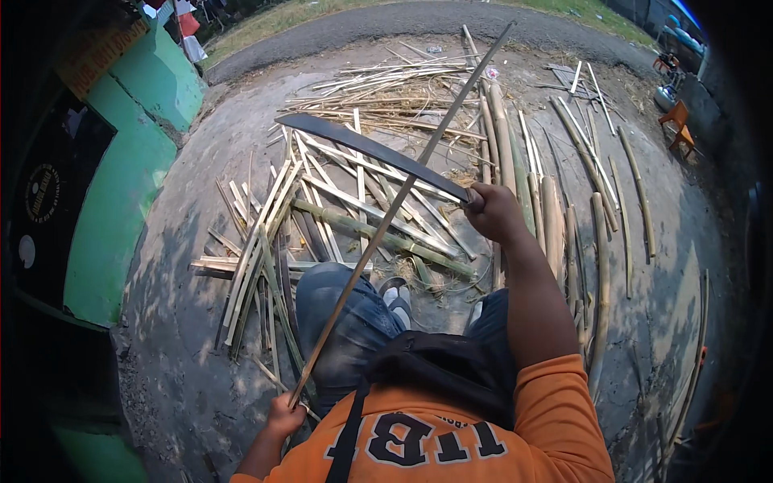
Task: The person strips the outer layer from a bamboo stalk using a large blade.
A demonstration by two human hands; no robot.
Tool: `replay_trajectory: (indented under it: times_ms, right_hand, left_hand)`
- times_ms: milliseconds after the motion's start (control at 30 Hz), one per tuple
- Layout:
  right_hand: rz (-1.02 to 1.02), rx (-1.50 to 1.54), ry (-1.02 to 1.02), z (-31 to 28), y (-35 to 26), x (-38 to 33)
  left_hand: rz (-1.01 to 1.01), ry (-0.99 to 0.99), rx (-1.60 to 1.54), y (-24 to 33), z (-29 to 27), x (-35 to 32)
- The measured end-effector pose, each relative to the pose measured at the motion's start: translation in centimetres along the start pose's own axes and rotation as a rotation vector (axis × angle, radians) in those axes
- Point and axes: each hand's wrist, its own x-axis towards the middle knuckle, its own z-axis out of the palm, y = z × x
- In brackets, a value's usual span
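Observation:
My right hand [493,212] is closed round the handle of a machete [362,145], whose long dark blade points to the left. Low on the left, my left hand [286,416] grips the near end of a long thin bamboo strip [378,232]. The strip slants up and away to the right, its far end above the stacked bamboo. Blade and strip cross in the view near the middle; whether they touch I cannot tell. Beneath them a green bamboo pole [378,232] lies across the ground in front of my feet.
Split bamboo strips [270,233] lie heaped on the left, with more strips [386,80] farther off. Bamboo poles [555,217] lie lengthwise on the right. A green wall [121,201] stands at left, an orange chair [680,129] at far right. A road [322,40] runs behind.

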Motion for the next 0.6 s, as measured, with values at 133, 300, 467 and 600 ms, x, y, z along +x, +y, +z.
replay_trajectory:
  times_ms: [133,300,467,600]
  right_hand:
    - [0.214,0.156,0.057,-0.7,-1.5,0.1]
    - [-0.029,0.040,-0.092,0.0,-4.8,-1.8]
    - [-0.421,-0.179,-0.106,-0.2,-6.5,-1.3]
    - [0.102,0.024,-0.043,0.6,-0.2,-0.1]
  left_hand:
    - [-0.017,0.025,0.013,0.3,-0.1,-0.8]
    - [-0.127,-0.030,0.077,2.4,-0.3,-0.3]
    - [-0.188,-0.017,0.104,2.4,-1.1,-1.2]
    - [-0.097,0.062,0.118,2.2,-1.2,-1.3]
